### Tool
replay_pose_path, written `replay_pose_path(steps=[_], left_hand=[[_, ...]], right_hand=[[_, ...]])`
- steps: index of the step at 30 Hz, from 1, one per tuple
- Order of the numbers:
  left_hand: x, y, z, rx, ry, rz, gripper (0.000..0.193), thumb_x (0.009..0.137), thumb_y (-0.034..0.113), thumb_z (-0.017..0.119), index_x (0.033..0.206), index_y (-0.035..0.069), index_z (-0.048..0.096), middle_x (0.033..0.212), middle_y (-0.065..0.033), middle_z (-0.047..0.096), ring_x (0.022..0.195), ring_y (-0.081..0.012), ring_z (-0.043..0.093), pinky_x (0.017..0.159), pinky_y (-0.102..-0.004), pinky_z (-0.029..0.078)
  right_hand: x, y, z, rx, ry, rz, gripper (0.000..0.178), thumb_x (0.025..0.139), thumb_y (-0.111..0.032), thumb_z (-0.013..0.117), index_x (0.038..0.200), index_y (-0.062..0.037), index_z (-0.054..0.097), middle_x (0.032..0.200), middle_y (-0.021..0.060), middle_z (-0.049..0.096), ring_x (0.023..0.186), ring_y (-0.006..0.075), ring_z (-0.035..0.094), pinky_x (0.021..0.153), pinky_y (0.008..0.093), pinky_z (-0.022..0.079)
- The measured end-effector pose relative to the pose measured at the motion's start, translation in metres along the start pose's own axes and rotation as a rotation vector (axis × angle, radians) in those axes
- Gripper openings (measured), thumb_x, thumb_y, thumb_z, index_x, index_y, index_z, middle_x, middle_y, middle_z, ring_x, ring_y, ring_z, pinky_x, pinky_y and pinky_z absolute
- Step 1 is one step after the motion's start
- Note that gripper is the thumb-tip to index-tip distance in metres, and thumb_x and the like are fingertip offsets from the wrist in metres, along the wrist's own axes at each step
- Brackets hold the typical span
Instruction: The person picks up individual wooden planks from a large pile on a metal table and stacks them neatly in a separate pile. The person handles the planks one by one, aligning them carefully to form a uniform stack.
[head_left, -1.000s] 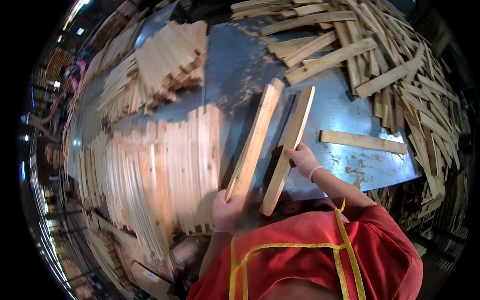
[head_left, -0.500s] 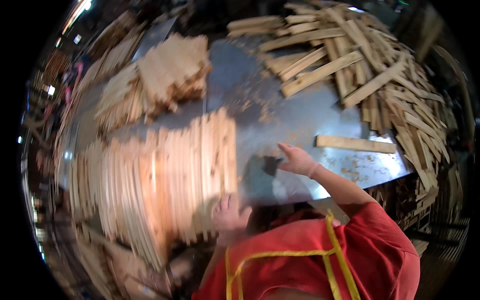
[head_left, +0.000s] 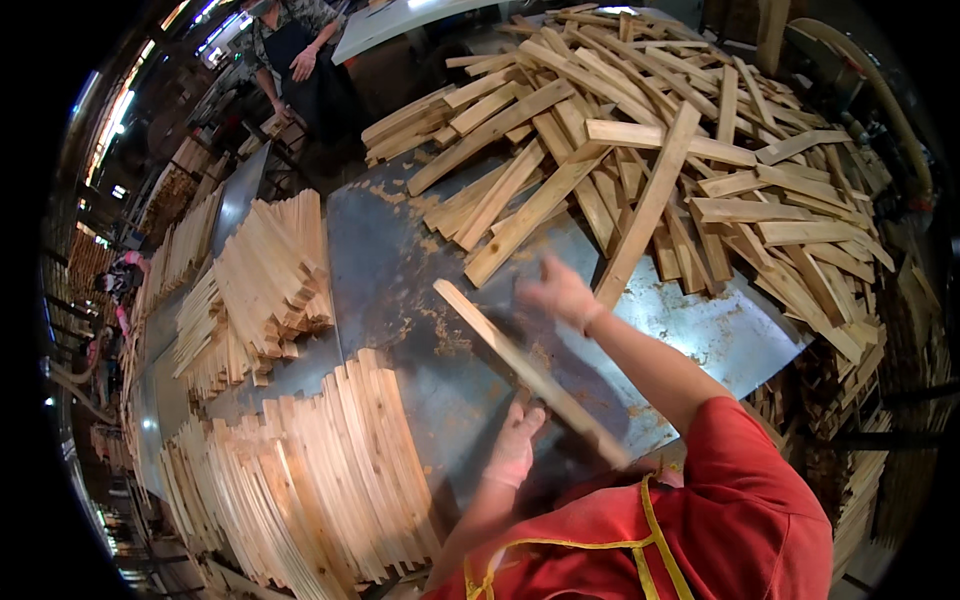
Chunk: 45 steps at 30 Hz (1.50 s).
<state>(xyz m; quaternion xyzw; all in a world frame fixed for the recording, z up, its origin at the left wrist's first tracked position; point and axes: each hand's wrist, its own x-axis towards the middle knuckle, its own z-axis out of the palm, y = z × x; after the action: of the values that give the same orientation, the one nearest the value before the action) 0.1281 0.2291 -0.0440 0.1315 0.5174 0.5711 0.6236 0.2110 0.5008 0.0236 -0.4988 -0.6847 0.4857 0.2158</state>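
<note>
A wooden slat [head_left: 528, 368] slants over the metal tabletop in front of me, one end toward my chest and the other pointing away to the left. My left hand [head_left: 516, 438] grips it from its left side near the middle, with the fingers partly hidden beneath the wood. Above the table, to the right of the slat, my right hand [head_left: 560, 294] is apart from it and smeared by motion, so its fingers are unclear. To the left of my left hand lies a row of slats [head_left: 350, 470], packed side by side.
A big jumbled heap of slats [head_left: 640, 160] covers the far right. Another neat stack [head_left: 275, 260] sits farther left. Sawdust dots the metal table [head_left: 400, 240]. Beyond it at the upper left stands a person in a dark apron [head_left: 310, 85]; a person in pink [head_left: 125, 280] is farther off.
My left hand has left the packed row, moved right and taken hold of a slat. My right hand has moved slightly away from me. The view has shifted, bringing the aproned person into sight.
</note>
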Motion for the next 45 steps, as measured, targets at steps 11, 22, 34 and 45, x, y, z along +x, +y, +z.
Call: replay_pose_path(steps=[11, 22, 34, 45], left_hand=[[-0.032, 0.035, -0.068, 0.447, 0.577, 0.132, 0.044, 0.09, 0.016, 0.071, 0.131, 0.002, 0.068, 0.103, -0.0074, 0.073, 0.094, -0.0168, 0.066, 0.086, -0.0333, 0.053], [-0.141, 0.012, -0.104, 1.27, 0.968, 0.123, 0.054, 0.092, 0.032, 0.067, 0.14, 0.008, 0.06, 0.129, -0.0206, 0.068, 0.117, -0.0414, 0.064, 0.103, -0.0503, 0.049], [-0.176, 0.011, -0.129, 1.755, 0.815, 0.288, 0.086, 0.085, 0.042, 0.077, 0.157, 0.008, 0.043, 0.158, -0.016, 0.044, 0.147, -0.0376, 0.04, 0.12, -0.0533, 0.033], [-0.053, -0.013, 0.01, 1.761, 0.273, 0.181, 0.094, 0.083, 0.05, 0.08, 0.157, 0.007, 0.042, 0.156, -0.0152, 0.045, 0.141, -0.0365, 0.046, 0.114, -0.0501, 0.039]], right_hand=[[0.175, 0.09, -0.004, 0.876, 0.031, 0.173, 0.012, 0.094, -0.018, 0.069, 0.092, -0.0088, 0.062, 0.069, 0.0031, 0.056, 0.057, 0.018, 0.053, 0.054, 0.0359, 0.043], [-0.185, 0.012, 0.193, -0.284, -0.788, 0.101, 0.041, 0.089, -0.029, 0.071, 0.12, -0.002, 0.07, 0.114, 0.026, 0.075, 0.112, 0.0424, 0.071, 0.097, 0.0467, 0.056], [-0.096, -0.001, 0.014, -1.492, -0.629, -0.876, 0.067, 0.085, -0.037, 0.072, 0.148, -0.0195, 0.058, 0.134, 0.0059, 0.069, 0.125, 0.0288, 0.063, 0.104, 0.0483, 0.041], [-0.028, -0.027, -0.072, -0.889, -0.198, -0.987, 0.056, 0.08, -0.02, 0.074, 0.135, -0.0158, 0.062, 0.134, 0.0073, 0.066, 0.123, 0.0309, 0.063, 0.103, 0.0479, 0.049]])
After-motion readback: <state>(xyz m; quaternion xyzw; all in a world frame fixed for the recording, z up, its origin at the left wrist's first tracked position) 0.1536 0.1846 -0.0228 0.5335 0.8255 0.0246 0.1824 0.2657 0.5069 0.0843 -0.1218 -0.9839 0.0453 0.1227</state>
